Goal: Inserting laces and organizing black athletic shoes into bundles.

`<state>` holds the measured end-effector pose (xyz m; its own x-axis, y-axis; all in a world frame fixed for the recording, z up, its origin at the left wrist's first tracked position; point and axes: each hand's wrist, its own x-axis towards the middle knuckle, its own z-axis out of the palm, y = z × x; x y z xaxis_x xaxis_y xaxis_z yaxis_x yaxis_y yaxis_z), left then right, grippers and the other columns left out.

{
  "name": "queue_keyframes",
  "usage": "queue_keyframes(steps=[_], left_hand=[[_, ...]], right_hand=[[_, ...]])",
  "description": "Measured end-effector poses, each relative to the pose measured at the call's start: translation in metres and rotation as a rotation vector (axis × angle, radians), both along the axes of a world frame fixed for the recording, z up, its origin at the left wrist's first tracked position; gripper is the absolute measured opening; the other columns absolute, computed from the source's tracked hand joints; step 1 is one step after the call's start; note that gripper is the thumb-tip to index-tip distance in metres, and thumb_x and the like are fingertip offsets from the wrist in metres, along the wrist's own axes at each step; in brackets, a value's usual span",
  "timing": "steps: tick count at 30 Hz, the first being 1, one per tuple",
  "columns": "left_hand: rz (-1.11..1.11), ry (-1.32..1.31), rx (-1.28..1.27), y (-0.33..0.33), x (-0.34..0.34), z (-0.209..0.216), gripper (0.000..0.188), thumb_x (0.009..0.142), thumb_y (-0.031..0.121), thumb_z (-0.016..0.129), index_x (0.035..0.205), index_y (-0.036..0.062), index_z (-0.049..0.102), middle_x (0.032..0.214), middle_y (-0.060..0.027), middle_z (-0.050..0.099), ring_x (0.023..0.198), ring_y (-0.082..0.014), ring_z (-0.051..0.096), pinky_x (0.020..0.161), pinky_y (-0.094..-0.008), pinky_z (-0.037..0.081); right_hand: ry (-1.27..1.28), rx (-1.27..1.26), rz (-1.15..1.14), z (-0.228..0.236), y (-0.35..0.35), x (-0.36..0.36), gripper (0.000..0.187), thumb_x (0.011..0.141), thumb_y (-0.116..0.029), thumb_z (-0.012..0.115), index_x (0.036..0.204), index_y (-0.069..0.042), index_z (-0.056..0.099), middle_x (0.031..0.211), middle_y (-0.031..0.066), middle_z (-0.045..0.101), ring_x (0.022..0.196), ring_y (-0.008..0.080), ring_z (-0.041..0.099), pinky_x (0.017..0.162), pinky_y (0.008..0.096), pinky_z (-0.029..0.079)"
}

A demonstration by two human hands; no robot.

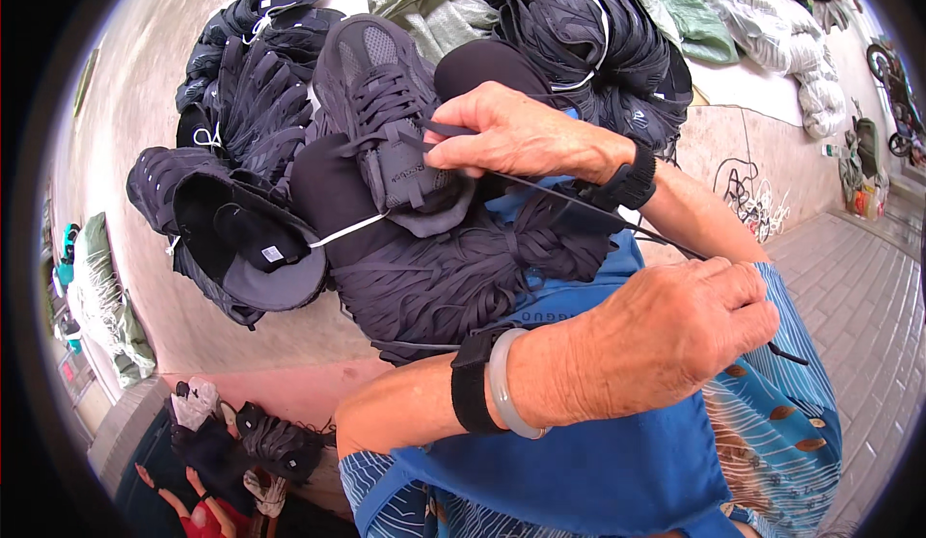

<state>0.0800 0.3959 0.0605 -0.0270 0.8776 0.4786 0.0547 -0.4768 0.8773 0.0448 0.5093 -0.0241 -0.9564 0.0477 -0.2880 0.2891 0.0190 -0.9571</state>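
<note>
A dark grey lace-up shoe [384, 104] rests before me with its laces threaded through the upper. Beside its tongue, my right hand [502, 133] pinches a flat dark shoelace [569, 198]; this wrist wears a black watch. The lace runs taut to my left hand [685, 331], which has crossed to the right and is closed around it. A loose lace tip pokes out beyond that fist. A black strap and a pale bangle circle my left wrist. Under the shoe lies a thick bundle of dark laces [444, 292], spread over my blue apron [579, 470].
Shoes tied in bunches [256, 104] crowd the left, one showing its black inside [251, 239]. More bundled shoes [579, 37] lie at the back right beside green woven sacks [675, 8]. Loose cords [757, 201] lie on the right. At lower left another person's hands [169, 480] show.
</note>
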Motion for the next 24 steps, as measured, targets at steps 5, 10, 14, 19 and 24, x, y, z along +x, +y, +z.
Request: queue_keyframes(steps=[5,10,14,19,24], left_hand=[[0.111,0.084,-0.089,-0.012,-0.018,-0.012,0.02,0.073,0.003,0.068,0.091,0.0062,0.062,0.083,-0.0062,0.061,0.078,-0.0248,0.059,0.072,-0.0341,0.047],[-0.048,-0.109,-0.387,-0.027,-0.028,-0.023,0.016,0.083,0.001,0.064,0.097,0.0028,0.057,0.078,-0.0063,0.06,0.072,-0.0166,0.061,0.068,-0.0281,0.048],[-0.043,-0.376,-0.69,-0.041,-0.041,-0.033,0.021,0.09,0.0,0.054,0.109,0.0023,0.044,0.08,-0.0027,0.056,0.077,-0.0104,0.062,0.07,-0.0248,0.049],[0.178,-0.288,-0.741,-0.074,-0.077,-0.05,0.013,0.094,-0.001,0.044,0.088,-0.0013,0.055,0.082,-0.0048,0.055,0.068,-0.0114,0.061,0.069,-0.0237,0.049],[0.743,0.02,-0.851,-0.08,-0.115,-0.063,0.013,0.091,0.004,0.052,0.097,0.0001,0.064,0.084,-0.0009,0.057,0.061,-0.0045,0.049,0.063,-0.0207,0.044]], right_hand=[[0.037,-0.109,0.194,0.049,0.066,0.072,0.026,0.077,-0.025,0.071,0.081,0.001,0.067,0.06,0.0009,0.057,0.049,0.0054,0.045,0.043,0.0229,0.032],[0.023,-0.111,0.073,0.052,0.097,0.154,0.025,0.071,-0.019,0.076,0.077,0.005,0.069,0.063,0.0061,0.062,0.049,0.009,0.051,0.045,0.0229,0.036],[-0.327,0.112,0.034,0.036,0.083,0.151,0.028,0.085,-0.026,0.067,0.083,0.002,0.069,0.065,0.0044,0.061,0.058,0.0087,0.051,0.053,0.0248,0.041],[-0.031,0.516,-0.204,0.014,0.071,0.119,0.022,0.089,-0.022,0.06,0.091,-0.001,0.066,0.067,-0.002,0.054,0.062,0.004,0.044,0.053,0.0218,0.036],[0.205,0.456,-0.201,0.026,0.023,0.05,0.022,0.081,-0.021,0.068,0.088,-0.001,0.066,0.074,0.011,0.061,0.069,0.0175,0.059,0.063,0.0324,0.047]])
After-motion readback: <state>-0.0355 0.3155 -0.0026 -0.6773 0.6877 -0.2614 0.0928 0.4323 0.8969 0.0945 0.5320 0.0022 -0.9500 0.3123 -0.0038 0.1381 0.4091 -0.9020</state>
